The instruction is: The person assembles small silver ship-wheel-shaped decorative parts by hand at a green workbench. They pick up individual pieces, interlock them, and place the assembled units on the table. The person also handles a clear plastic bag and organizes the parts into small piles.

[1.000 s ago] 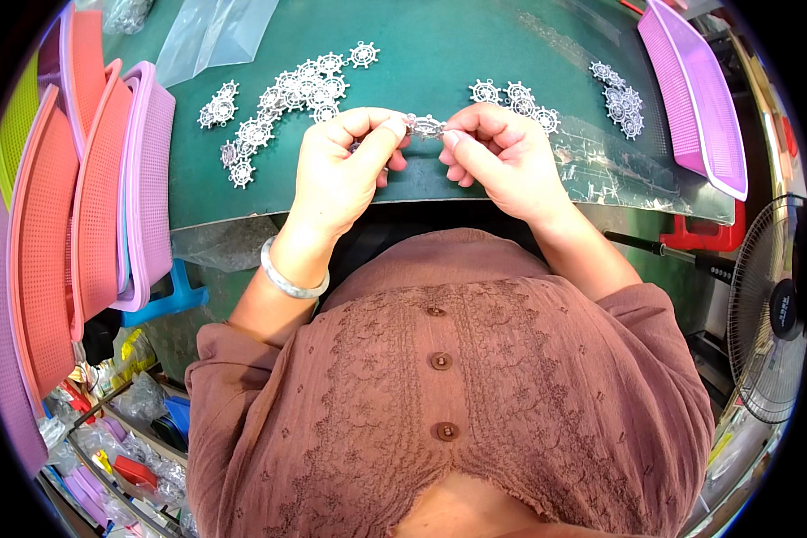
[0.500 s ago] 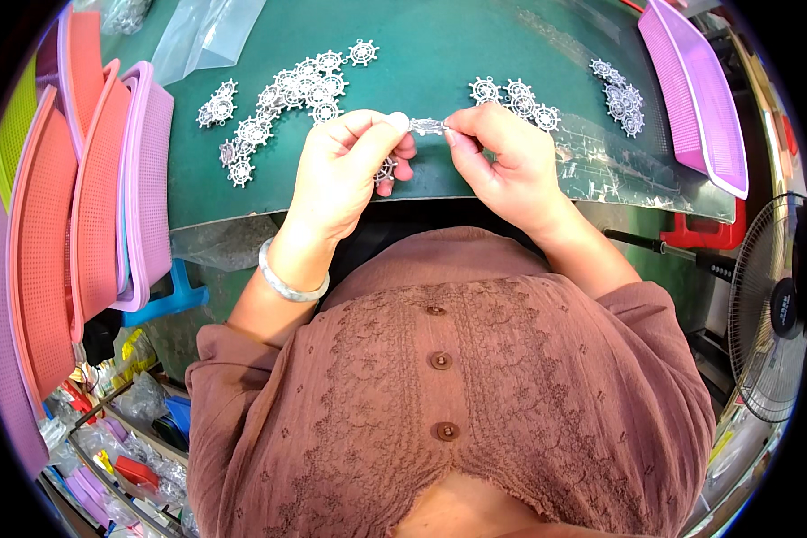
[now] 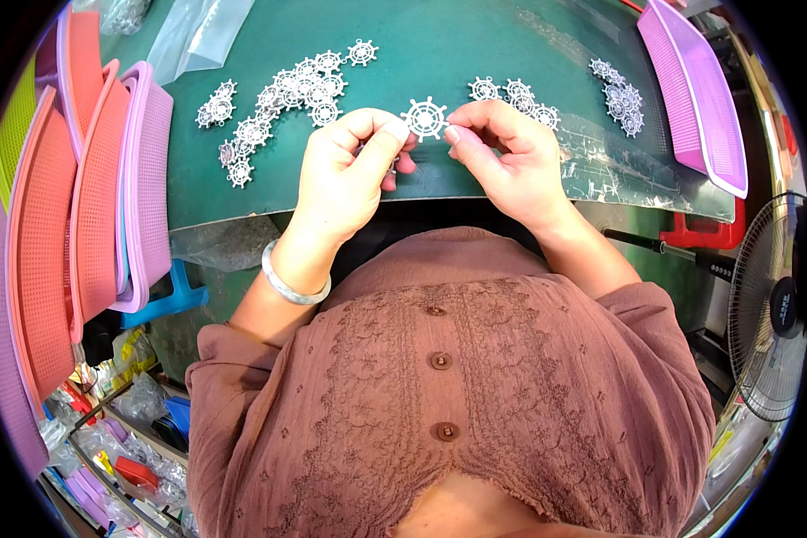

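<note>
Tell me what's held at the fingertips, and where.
Silver wheel-shaped piece: left hand pinches its left edge; right hand is at its right edge, grip unclear.

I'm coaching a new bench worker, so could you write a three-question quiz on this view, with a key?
1. What is held between the left hand and the right hand?
2. True or false: the bangle is worn on the right wrist.
3. Which of these is at the right side of the green table?
a) blue stool
b) purple basket
c) salmon-coloured basket

Key:
1. A silver-coloured ship's-wheel charm.
2. False; it is on the left wrist.
3. b
</note>
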`<control>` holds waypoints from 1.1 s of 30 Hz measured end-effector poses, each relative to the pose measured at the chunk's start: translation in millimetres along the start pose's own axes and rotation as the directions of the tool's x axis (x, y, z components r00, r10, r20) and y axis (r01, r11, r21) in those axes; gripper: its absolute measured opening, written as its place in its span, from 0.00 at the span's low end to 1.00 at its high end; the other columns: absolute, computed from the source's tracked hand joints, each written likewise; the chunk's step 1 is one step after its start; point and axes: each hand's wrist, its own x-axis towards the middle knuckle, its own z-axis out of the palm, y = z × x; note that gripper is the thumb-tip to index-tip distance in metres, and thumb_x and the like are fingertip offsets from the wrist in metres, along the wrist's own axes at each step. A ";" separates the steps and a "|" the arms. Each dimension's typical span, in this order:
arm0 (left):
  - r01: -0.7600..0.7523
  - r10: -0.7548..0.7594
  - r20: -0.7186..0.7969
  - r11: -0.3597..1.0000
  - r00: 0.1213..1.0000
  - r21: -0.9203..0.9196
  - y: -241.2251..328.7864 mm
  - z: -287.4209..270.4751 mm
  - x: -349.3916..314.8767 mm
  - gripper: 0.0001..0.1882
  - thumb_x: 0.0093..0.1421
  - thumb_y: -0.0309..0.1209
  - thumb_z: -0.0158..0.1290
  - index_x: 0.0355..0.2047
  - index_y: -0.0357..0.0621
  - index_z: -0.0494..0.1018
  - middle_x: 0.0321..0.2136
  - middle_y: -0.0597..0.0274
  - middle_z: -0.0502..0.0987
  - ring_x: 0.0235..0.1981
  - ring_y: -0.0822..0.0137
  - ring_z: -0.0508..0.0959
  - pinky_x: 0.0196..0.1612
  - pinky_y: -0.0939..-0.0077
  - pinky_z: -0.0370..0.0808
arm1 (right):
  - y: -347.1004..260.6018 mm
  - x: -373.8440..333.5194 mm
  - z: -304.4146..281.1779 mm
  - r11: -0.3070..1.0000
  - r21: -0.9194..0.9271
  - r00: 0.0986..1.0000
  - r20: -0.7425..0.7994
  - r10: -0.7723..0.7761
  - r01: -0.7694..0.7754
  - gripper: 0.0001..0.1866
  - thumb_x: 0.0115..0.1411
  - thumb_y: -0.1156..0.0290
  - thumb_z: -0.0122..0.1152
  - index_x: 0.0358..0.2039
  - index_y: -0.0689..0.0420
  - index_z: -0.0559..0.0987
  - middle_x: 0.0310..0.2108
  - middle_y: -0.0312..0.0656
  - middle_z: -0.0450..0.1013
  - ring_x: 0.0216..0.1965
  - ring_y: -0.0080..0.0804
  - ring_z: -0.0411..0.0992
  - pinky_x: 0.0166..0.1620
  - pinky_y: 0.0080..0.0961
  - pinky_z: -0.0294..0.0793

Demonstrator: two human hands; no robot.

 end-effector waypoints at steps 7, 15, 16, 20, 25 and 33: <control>-0.047 0.047 0.009 0.998 0.999 0.048 -1.2 -1.3 0.0 0.09 0.62 0.31 0.48 0.32 0.37 0.73 0.28 0.65 0.75 0.24 0.77 0.73 0.24 0.87 0.67 | 1.4 -0.9 -0.1 0.994 0.077 0.996 0.033 0.079 -0.081 0.03 0.54 0.77 0.59 0.29 0.61 0.76 0.22 0.34 0.71 0.22 0.15 0.66 0.26 0.13 0.67; -0.056 0.056 0.004 0.997 0.998 0.057 1.3 -0.7 0.2 0.08 0.62 0.30 0.48 0.33 0.37 0.73 0.28 0.64 0.76 0.24 0.77 0.73 0.23 0.87 0.68 | 2.7 -0.3 0.4 0.990 0.104 0.995 0.037 0.090 -0.093 0.02 0.54 0.77 0.58 0.29 0.61 0.76 0.21 0.32 0.70 0.22 0.13 0.64 0.26 0.12 0.65; -0.056 0.056 0.002 0.997 0.998 0.057 1.6 -0.4 0.0 0.08 0.62 0.30 0.48 0.33 0.37 0.73 0.28 0.64 0.76 0.24 0.77 0.73 0.23 0.87 0.68 | 2.9 -0.4 0.5 0.991 0.102 0.995 0.037 0.088 -0.091 0.02 0.54 0.77 0.58 0.29 0.61 0.76 0.21 0.32 0.70 0.22 0.13 0.64 0.26 0.12 0.65; -0.065 0.065 0.000 0.996 0.998 0.053 2.2 0.0 0.1 0.08 0.62 0.30 0.48 0.32 0.37 0.73 0.28 0.65 0.75 0.24 0.77 0.73 0.23 0.87 0.67 | 2.5 0.1 0.3 0.991 0.104 0.996 0.039 0.086 -0.089 0.02 0.54 0.77 0.58 0.29 0.61 0.76 0.21 0.32 0.70 0.22 0.13 0.64 0.25 0.12 0.65; -0.064 0.064 -0.010 0.996 0.998 0.057 1.9 -0.2 0.9 0.09 0.62 0.30 0.48 0.31 0.37 0.73 0.25 0.66 0.75 0.23 0.78 0.72 0.23 0.88 0.67 | 1.9 0.6 0.3 0.994 0.087 0.997 0.039 0.070 -0.073 0.03 0.54 0.77 0.59 0.30 0.61 0.76 0.22 0.34 0.71 0.22 0.14 0.65 0.26 0.13 0.66; -0.072 0.073 -0.041 0.997 0.997 0.030 2.6 2.3 0.4 0.09 0.61 0.30 0.48 0.28 0.38 0.73 0.22 0.68 0.74 0.21 0.81 0.71 0.21 0.89 0.66 | 1.7 0.1 -0.4 0.995 0.065 0.995 0.062 0.074 -0.078 0.03 0.54 0.76 0.59 0.29 0.62 0.77 0.22 0.35 0.72 0.22 0.15 0.66 0.26 0.13 0.67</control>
